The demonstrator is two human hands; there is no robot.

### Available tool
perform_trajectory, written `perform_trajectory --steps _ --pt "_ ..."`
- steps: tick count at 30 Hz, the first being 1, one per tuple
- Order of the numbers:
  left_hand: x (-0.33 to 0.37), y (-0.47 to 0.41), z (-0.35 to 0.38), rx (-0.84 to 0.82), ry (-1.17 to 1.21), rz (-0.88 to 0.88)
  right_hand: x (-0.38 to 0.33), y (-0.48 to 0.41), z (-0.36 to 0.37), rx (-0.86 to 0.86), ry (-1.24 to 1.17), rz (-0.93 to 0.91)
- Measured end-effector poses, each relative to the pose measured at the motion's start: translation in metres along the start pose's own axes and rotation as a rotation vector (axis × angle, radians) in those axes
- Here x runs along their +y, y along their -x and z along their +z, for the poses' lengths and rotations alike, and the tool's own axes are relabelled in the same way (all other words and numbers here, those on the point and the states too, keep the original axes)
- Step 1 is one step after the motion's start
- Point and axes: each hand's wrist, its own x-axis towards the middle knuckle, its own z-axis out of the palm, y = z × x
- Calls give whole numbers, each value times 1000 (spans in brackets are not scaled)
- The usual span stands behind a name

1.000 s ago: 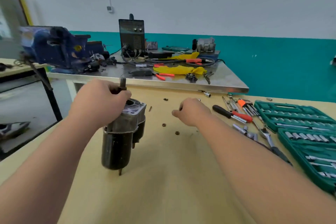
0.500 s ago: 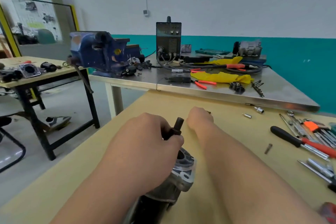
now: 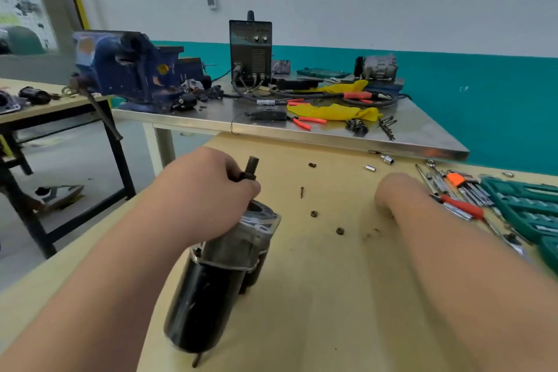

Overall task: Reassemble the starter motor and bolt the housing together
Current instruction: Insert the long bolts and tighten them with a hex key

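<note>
At the right edge of the yellow table [image 3: 317, 296] lies an open green case [image 3: 525, 208]. Its slots hold metal sockets and bits, but they are too blurred to tell one from another.

The left hand [image 3: 205, 190] grips the top of the starter motor [image 3: 217, 275]. Its fingers are curled around the upper end, just under the dark shaft [image 3: 251, 167] that sticks out above the thumb. The motor stands on the table, tilted, with the black body below and the grey housing above. The right hand [image 3: 395, 190] rests on the table well apart from the motor, near the red and black screwdriver [image 3: 462, 207]. Its fingers are turned away and hidden, so I cannot tell if they hold something. Between the two hands lie three small nuts [image 3: 313, 214] and one small bolt [image 3: 301, 192], all loose on the table.

Half a second ago the right hand reached far forward, just beyond the left hand; now it is more to the right, beside the tools. The left hand keeps the same grip.
</note>
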Motion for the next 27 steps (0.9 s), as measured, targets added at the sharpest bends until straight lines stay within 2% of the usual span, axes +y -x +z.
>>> perform_trajectory --steps 2,5,7,10,14,17,20,24,27 --pt "3 -9 -6 -98 -59 55 8 4 -2 -99 104 -62" --pt "4 -24 -17 -239 -92 113 5 23 -8 -108 121 -177" --pt "1 -28 -17 -291 -28 120 10 35 -9 -96 71 -251" --pt "-5 -27 -10 -333 218 62 15 61 -11 26 -421 -414" --pt "2 -22 -1 -250 418 -57 14 134 -36 134 -894 -761" --pt "12 -14 4 -186 522 -102 15 182 -58 229 -1088 -907" --pt "25 -1 14 -116 613 -85 18 211 -72 321 -1144 -966" --pt "57 19 35 17 713 90 26 226 -74 368 -1109 -961" --pt "83 31 52 133 704 188 47 226 -73 395 -1143 -912"
